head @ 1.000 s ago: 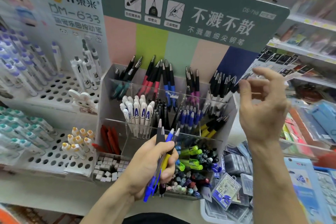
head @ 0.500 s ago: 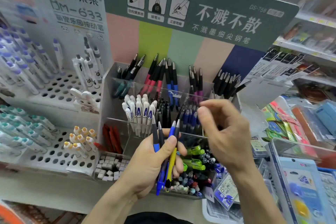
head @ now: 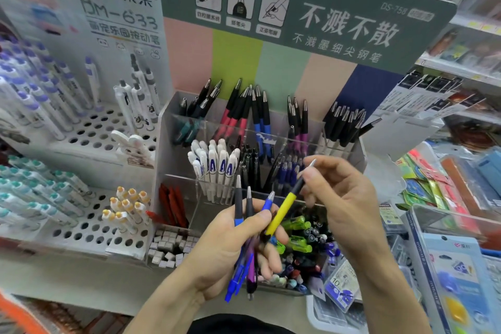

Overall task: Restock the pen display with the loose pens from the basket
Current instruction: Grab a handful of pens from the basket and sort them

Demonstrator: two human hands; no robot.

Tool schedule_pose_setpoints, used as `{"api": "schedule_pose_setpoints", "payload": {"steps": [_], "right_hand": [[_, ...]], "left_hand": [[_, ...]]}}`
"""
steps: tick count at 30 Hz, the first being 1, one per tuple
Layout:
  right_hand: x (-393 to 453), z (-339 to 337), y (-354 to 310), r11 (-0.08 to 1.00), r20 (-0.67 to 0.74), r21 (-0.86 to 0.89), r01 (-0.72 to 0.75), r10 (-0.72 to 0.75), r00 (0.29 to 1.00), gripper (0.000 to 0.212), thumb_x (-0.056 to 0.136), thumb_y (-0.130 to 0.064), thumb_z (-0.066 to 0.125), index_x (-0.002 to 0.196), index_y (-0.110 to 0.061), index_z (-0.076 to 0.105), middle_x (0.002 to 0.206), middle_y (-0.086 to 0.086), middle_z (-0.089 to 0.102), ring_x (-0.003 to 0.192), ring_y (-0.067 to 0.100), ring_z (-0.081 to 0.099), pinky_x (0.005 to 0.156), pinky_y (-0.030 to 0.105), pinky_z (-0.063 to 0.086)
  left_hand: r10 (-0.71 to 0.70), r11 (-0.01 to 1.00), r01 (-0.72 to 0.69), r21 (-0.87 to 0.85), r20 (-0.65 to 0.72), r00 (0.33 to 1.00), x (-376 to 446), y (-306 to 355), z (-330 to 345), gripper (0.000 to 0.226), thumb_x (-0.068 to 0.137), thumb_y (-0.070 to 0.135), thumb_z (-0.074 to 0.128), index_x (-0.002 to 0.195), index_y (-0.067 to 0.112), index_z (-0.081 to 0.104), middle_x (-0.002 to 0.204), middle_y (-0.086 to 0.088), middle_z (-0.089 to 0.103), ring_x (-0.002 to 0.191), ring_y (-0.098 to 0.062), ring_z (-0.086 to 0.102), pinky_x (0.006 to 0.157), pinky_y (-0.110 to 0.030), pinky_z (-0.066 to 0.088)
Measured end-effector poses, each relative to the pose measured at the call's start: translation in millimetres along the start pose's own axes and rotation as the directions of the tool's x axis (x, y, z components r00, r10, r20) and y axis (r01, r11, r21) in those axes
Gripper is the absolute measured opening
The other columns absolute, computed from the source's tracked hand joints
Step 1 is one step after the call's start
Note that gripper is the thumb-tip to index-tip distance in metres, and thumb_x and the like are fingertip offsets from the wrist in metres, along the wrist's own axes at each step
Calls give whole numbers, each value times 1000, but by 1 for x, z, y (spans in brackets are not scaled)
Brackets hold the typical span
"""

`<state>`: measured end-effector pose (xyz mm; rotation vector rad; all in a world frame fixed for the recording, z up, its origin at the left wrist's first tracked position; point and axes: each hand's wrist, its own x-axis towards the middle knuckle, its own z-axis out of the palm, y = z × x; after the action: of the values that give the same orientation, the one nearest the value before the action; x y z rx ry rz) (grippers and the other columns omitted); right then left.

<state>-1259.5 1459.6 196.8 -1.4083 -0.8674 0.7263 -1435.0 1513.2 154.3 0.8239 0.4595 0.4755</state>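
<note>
My left hand (head: 230,249) grips a bundle of loose pens (head: 244,257) with blue and purple barrels, tips up, in front of the clear acrylic pen display (head: 173,122). My right hand (head: 344,198) pinches the upper end of a yellow-gripped pen (head: 282,211) whose lower end still sits in the left hand's bundle. The display's back row holds teal, red, blue, purple and black pens (head: 260,114) in separate compartments. Its middle row holds white pens (head: 214,168) and dark ones. No basket is in view.
A white perforated pen stand (head: 89,130) with purple, teal and yellow-capped pens fills the left. Small erasers (head: 168,247) lie in the front left compartment, mixed short pens and markers (head: 301,241) in the front one. Packaged stationery (head: 458,266) and shelves crowd the right.
My right hand came down from the back right compartment to the bundle and took hold of the yellow-gripped pen, tilting it out to the right. The left hand rose slightly.
</note>
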Motion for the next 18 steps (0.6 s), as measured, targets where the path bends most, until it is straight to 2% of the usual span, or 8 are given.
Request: {"api": "schedule_pose_setpoints", "payload": {"steps": [3, 5, 7, 8, 12, 15, 18], "right_hand": [[4, -13, -11, 982, -201, -15, 190, -189, 961, 23, 87, -25, 68, 106, -13, 68, 88, 4, 70, 74, 22, 65, 69, 30, 58], [8, -23, -12, 905, -318, -194, 378, -423, 848, 18, 95, -15, 67, 113, -16, 63, 92, 7, 66, 79, 31, 65, 73, 40, 59], [10, -36, -7, 789, -315, -391, 475, -599, 736, 28, 98, -7, 67, 119, -22, 56, 94, 8, 60, 83, 34, 63, 76, 43, 56], [11, -42, -3, 743, -287, -461, 484, -642, 711, 30, 98, -6, 67, 119, -23, 55, 94, 4, 59, 84, 29, 63, 77, 39, 55], [11, -50, 13, 697, -241, -598, 396, -627, 741, 23, 94, -12, 71, 114, -15, 60, 95, -13, 63, 83, -1, 63, 76, 17, 52], [6, -48, 25, 681, -166, -654, 329, -553, 816, 20, 87, -13, 79, 103, -16, 68, 83, -13, 67, 73, 3, 66, 67, 14, 53], [1, -50, 32, 633, -84, -722, 280, -482, 872, 14, 83, -12, 83, 96, -12, 78, 75, -9, 71, 73, 4, 68, 67, 6, 50]], "left_hand": [[-65, 998, 64, -9, -92, 994, 2, 0, -1, 39, 88, 24, 61, 115, -4, 56, 79, -18, 62, 40, -20, 49, 38, -24, 37], [-92, 996, 88, -27, -157, 983, 4, -1, -3, 46, 83, 28, 63, 115, -4, 56, 73, -13, 58, 39, -17, 41, 42, -24, 29], [-120, 992, 109, -70, -187, 975, 5, -2, -5, 45, 84, 29, 64, 114, -3, 56, 72, -12, 56, 42, -17, 39, 43, -25, 29], [-132, 989, 116, -96, -184, 974, 5, -1, -6, 43, 86, 28, 62, 115, -3, 55, 73, -13, 55, 44, -18, 40, 43, -26, 31], [-138, 976, 111, -188, -135, 981, 6, 0, -5, 37, 85, 13, 53, 119, -2, 51, 78, -21, 55, 50, -25, 45, 50, -32, 35], [-119, 983, 99, -158, -125, 985, 5, 2, -1, 42, 81, 8, 53, 122, -5, 51, 80, -23, 56, 53, -27, 49, 53, -34, 38], [-119, 988, 107, -109, -104, 987, 2, 3, 0, 36, 93, 7, 52, 128, -3, 51, 80, -21, 59, 57, -27, 55, 53, -32, 46]]}}
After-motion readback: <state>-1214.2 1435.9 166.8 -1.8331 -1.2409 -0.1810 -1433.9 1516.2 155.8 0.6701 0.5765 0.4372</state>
